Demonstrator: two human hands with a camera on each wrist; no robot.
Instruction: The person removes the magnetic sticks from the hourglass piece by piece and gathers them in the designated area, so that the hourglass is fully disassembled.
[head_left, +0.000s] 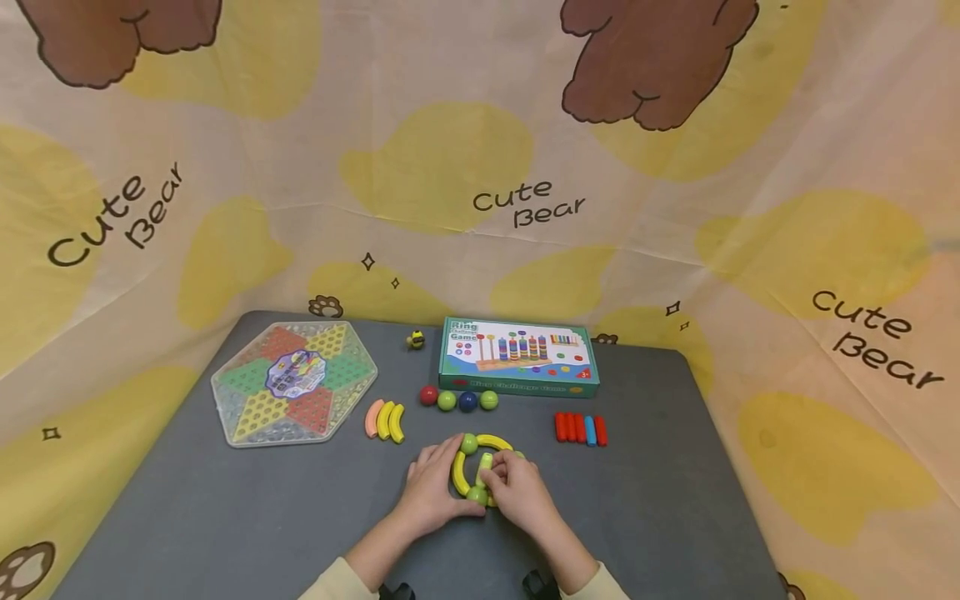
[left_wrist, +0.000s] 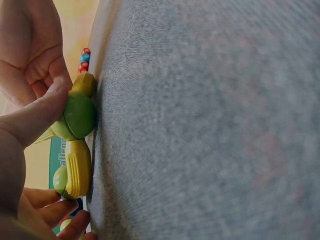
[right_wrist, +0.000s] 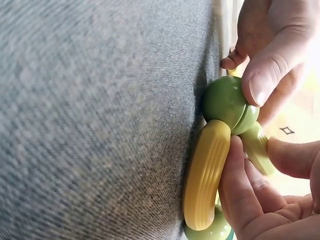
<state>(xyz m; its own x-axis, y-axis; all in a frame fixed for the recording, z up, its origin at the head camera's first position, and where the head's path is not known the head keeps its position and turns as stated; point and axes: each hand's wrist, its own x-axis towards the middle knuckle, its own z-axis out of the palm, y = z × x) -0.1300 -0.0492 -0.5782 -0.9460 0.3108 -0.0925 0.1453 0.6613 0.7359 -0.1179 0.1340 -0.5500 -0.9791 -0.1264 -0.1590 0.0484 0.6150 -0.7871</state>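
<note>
On the grey table (head_left: 637, 517), the left hand (head_left: 430, 492) clasps a ring (head_left: 460, 475) of yellow curved rods (head_left: 492, 440) and green balls (head_left: 468, 443), thumb (left_wrist: 45, 111) on the near ball (head_left: 477, 497); the right hand (head_left: 519, 493) pinches a light green rod (head_left: 485, 463) touching that ball. Rightward lie 4 red rods (head_left: 570, 427) and 1 blue rod (head_left: 590, 431).

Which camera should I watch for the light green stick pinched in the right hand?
The right wrist view: it shows the light green stick largest, with one end at the green ball. The head view shows it small, partly covered by the right hand; the left wrist view shows only a sliver past the ball.
</note>
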